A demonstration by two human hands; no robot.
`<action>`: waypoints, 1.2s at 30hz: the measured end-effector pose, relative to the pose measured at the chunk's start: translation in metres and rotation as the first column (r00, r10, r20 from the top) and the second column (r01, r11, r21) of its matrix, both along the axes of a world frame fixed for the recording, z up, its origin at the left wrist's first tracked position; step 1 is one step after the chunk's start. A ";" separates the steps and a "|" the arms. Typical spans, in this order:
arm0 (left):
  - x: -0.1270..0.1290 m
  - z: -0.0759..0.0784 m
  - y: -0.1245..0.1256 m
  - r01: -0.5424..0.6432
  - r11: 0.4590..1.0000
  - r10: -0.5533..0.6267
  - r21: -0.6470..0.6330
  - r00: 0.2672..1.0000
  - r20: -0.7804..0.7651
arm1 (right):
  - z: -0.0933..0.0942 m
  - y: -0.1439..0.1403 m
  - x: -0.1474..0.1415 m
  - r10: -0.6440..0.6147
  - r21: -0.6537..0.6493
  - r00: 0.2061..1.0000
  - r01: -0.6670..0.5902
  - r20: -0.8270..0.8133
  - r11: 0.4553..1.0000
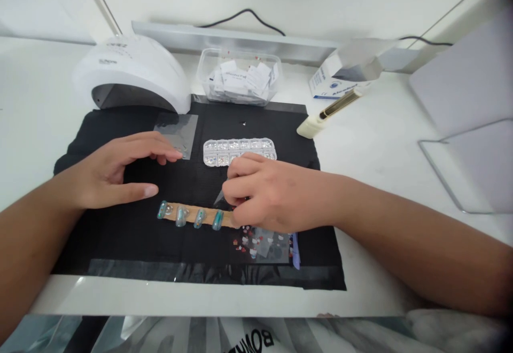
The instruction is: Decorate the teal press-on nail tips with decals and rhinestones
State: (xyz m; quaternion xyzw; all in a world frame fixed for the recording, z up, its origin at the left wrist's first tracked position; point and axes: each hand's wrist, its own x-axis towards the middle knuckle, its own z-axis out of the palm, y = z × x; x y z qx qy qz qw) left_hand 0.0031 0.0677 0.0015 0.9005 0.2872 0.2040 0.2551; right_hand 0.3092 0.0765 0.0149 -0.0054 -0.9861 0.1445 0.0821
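Observation:
A tan strip (192,214) with several teal press-on nails stuck to it lies on a black mat (132,246). My right hand (266,193) rests over the strip's right end, fingers pinched on a small pointed tool whose tip shows near the nails. My left hand (116,171) hovers flat over the mat to the left, fingers apart, holding nothing, its fingertips near a clear plastic sheet (178,131). A clear compartment box of rhinestones (239,151) sits just behind my right hand.
A white nail lamp (132,75) stands at the back left. A clear tub of paper packets (240,78), a small white box (326,83) and a cream pen-like tool (328,112) lie behind. A sticker sheet (264,243) lies under my right wrist. A grey stand (468,118) is at the right.

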 end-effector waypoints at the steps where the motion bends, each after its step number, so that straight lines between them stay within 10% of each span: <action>1: 0.000 0.000 0.000 0.001 1.000 -0.001 -0.005 1.000 -0.001 | 0.000 0.000 0.000 -0.001 0.006 1.000 0.001 -0.002 1.000; 19: -0.009 -0.004 0.003 -0.017 0.998 0.020 -0.057 0.998 0.060 | -0.009 0.005 0.000 -0.015 -0.385 0.987 -0.050 -0.162 0.921; 36: -0.005 -0.009 -0.001 -0.199 0.980 0.198 0.014 0.979 0.051 | -0.014 0.017 0.015 -0.260 -0.356 0.839 0.087 -0.477 0.931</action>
